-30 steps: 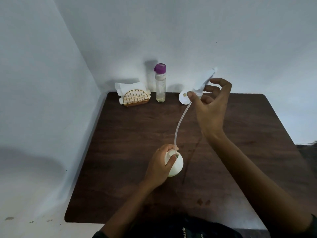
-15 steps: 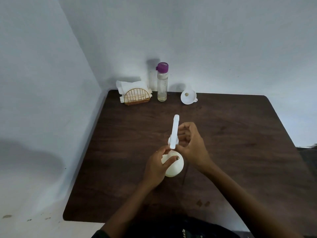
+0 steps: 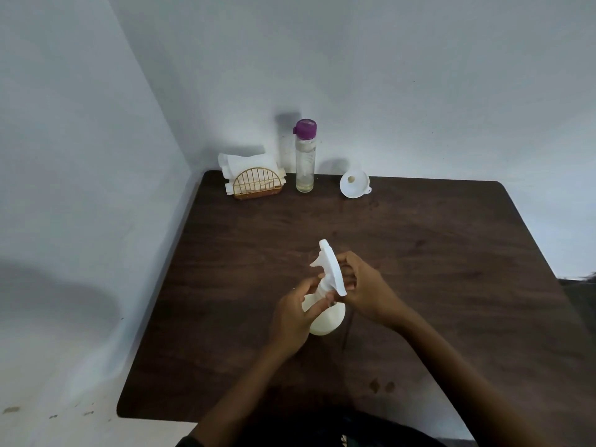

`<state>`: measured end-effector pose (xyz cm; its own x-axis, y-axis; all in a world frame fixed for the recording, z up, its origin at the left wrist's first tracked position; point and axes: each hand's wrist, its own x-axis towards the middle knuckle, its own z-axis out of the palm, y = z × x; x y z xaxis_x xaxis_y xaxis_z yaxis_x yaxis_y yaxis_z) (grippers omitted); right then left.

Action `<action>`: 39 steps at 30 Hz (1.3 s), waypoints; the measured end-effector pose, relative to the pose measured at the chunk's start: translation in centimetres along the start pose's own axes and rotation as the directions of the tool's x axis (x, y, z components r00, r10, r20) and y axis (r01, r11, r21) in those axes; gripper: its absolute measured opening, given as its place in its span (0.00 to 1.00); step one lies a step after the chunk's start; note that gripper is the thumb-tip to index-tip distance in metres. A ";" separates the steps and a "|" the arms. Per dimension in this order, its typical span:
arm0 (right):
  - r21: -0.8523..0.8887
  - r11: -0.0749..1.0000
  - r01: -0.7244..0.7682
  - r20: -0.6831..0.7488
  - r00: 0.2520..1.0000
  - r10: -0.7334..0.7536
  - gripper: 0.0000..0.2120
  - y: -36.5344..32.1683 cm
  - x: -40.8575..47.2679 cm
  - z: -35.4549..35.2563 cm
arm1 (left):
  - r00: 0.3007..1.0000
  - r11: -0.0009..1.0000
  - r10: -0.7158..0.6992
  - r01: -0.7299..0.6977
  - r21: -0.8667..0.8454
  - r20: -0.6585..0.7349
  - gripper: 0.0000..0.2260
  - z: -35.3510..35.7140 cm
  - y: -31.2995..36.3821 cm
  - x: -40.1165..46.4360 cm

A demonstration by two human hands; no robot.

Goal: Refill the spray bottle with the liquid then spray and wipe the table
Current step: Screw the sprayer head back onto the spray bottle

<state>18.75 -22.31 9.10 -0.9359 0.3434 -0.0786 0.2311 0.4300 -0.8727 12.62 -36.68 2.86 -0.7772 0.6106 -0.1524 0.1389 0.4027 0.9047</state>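
spray head going onto bottle, spraying and wiping not started

far left at the back edge: gold wire holder (image 3: 258,188) stuffed with white napkins (image 3: 246,162), untouched. just beside it a clear bottle (image 3: 304,166) with purple cap (image 3: 305,127) on, only a thin layer of yellowish liquid visible at the bottom. right of that a white funnel (image 3: 353,184) lies tipped on the table (image 3: 451,253), well apart from the hands.

mid table: left hand (image 3: 295,312) wraps the neck and shoulder of the white spray bottle (image 3: 325,317), fingers curled round it, bottle standing on the table. spray head (image 3: 332,269) sits on top of the neck, nozzle pointing away. right hand (image 3: 364,287) grips the head from the right side, fingers curled behind it. cannot tell if the collar is threaded tight or just resting.

status guess: the near-empty bottle, capped, and the funnel set aside suggest the refill is done; spray bottle is opaque so fill level not visible. current step looks like closing it up. left: tighten the head, spray the table, pull a napkin, wipe. a couple of small marks (image 3: 382,386) near the front edge, likely wipe targets.
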 end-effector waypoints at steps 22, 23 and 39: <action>0.008 1.000 0.011 -0.086 0.996 -0.010 0.08 2.6 -0.4 3.1 | 1.000 0.999 0.009 -0.009 0.034 -0.015 0.27 0.0 -0.3 -0.4; 0.019 1.000 -0.019 -0.137 0.990 0.021 0.11 2.7 -0.6 3.7 | 1.000 0.999 0.014 -0.013 0.035 -0.015 0.24 0.0 -0.4 -0.4; 0.269 0.959 -0.091 -0.022 0.995 0.101 0.13 2.7 -2.2 2.3 | 0.996 0.996 0.042 -0.036 0.083 -0.078 0.20 0.4 -0.7 -0.5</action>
<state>20.79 -23.79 5.79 -0.9017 0.4036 -0.1553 0.2354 0.1567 -0.9592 13.13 -36.97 2.11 -0.8162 0.5719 -0.0824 0.2172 0.4359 0.8734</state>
